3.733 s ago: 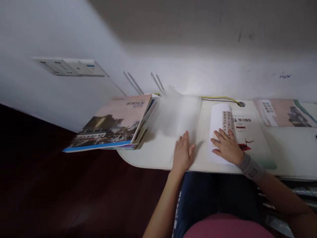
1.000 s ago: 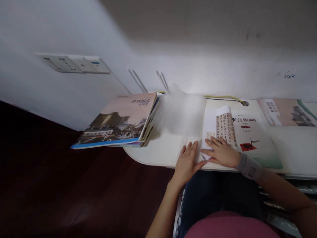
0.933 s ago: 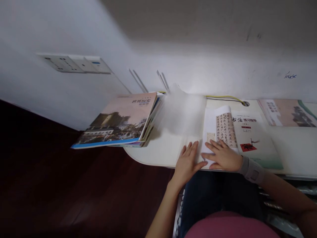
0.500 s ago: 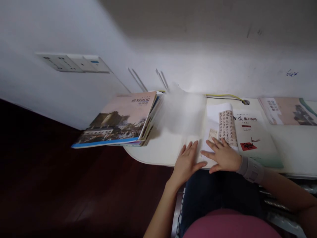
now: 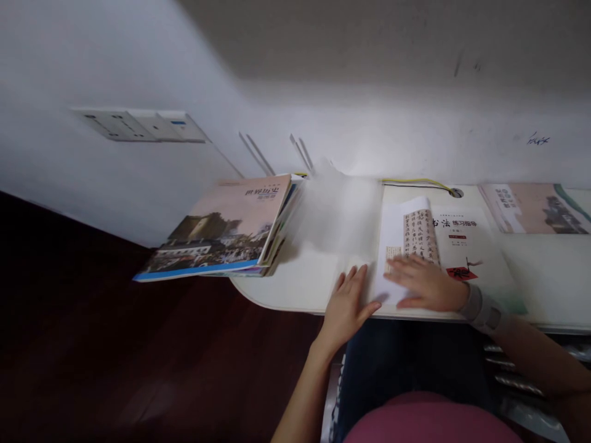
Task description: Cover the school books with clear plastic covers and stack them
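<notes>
Hazy see-through sheet [image 5: 337, 215] on the desk [image 5: 295, 289], too blurred to make out, just past the open left hand [image 5: 348, 307]; open right hand [image 5: 427, 283] lying flat on a calligraphy printout [image 5: 419, 231], nothing gripped.

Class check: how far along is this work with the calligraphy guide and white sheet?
Looks done: the world history book lies set aside at the desk's left end. In hand: the right hand presses the white sheet onto the calligraphy guide; the left hand rests beside it, by a translucent film. Left: the guide's cover shows to the sheet's right.
</notes>
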The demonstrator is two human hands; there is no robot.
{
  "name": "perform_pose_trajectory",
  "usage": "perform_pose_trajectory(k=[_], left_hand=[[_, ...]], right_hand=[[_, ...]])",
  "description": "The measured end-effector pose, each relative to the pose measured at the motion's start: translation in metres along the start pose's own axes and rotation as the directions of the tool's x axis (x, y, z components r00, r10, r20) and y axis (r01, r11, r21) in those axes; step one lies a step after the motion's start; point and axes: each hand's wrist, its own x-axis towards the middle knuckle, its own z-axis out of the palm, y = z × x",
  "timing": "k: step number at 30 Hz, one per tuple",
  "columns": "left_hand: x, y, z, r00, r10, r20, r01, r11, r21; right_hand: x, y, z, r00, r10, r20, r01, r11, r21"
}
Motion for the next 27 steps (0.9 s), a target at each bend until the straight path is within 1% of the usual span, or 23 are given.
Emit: perform_pose_trajectory(k=[1, 2, 3, 4, 6, 7, 9, 10, 12, 13, 15, 17, 19, 24, 27], left_hand=[[0.000, 0.000, 0.000, 1.000, 0.003, -0.016, -0.003, 1.000, 0.012], [0.000, 0.001, 0.001, 0.999, 0.008, -0.039, -0.007, 1.000, 0.027], [0.000, 0.004, 0.003, 0.998, 0.016, -0.068, -0.014, 0.999, 0.042], [0.002, 0.009, 0.005, 0.994, 0.028, -0.101, -0.023, 0.998, 0.055], [0.009, 0.026, 0.013, 0.987, 0.059, -0.152, -0.050, 0.997, 0.061], [0.015, 0.038, 0.018, 0.984, 0.078, -0.157, -0.070, 0.996, 0.053], [0.027, 0.066, 0.029, 0.986, 0.119, -0.115, -0.116, 0.993, 0.032], [0.034, 0.079, 0.034, 0.988, 0.134, -0.071, -0.132, 0.991, 0.030], [0.047, 0.101, 0.043, 0.993, 0.114, 0.018, -0.114, 0.992, 0.056], [0.052, 0.108, 0.047, 0.995, 0.085, 0.053, -0.089, 0.993, 0.081], [0.058, 0.115, 0.052, 0.995, 0.026, 0.092, -0.039, 0.989, 0.142], [0.059, 0.114, 0.056, 0.995, 0.006, 0.100, -0.026, 0.980, 0.198], [0.057, 0.111, 0.059, 0.996, 0.011, 0.093, -0.033, 0.971, 0.238], [0.054, 0.102, 0.058, 0.996, -0.009, 0.086, -0.018, 0.953, 0.303], [0.054, 0.099, 0.055, 0.996, 0.008, 0.091, -0.037, 0.947, 0.319]], right_hand=[[-0.003, 0.014, -0.006, 0.995, 0.048, -0.089, -0.046, 0.999, 0.024], [-0.005, 0.029, -0.010, 0.974, 0.121, -0.193, -0.113, 0.992, 0.054], [-0.008, 0.046, -0.013, 0.937, 0.206, -0.284, -0.187, 0.978, 0.092], [-0.010, 0.062, -0.013, 0.896, 0.286, -0.341, -0.251, 0.957, 0.145], [-0.009, 0.091, -0.007, 0.837, 0.407, -0.366, -0.324, 0.907, 0.267], [-0.008, 0.101, -0.002, 0.819, 0.442, -0.365, -0.340, 0.887, 0.312], [-0.001, 0.113, 0.009, 0.795, 0.479, -0.371, -0.352, 0.863, 0.362], [0.003, 0.115, 0.014, 0.789, 0.486, -0.376, -0.356, 0.861, 0.364], [0.010, 0.115, 0.021, 0.789, 0.481, -0.381, -0.371, 0.869, 0.328], [0.013, 0.114, 0.023, 0.795, 0.475, -0.377, -0.384, 0.876, 0.294], [0.015, 0.113, 0.026, 0.810, 0.462, -0.361, -0.409, 0.886, 0.217], [0.015, 0.113, 0.028, 0.816, 0.459, -0.350, -0.429, 0.888, 0.164], [0.014, 0.114, 0.029, 0.819, 0.454, -0.350, -0.431, 0.890, 0.148], [0.015, 0.110, 0.028, 0.808, 0.453, -0.377, -0.412, 0.892, 0.188], [0.016, 0.108, 0.027, 0.801, 0.469, -0.372, -0.418, 0.883, 0.214]])
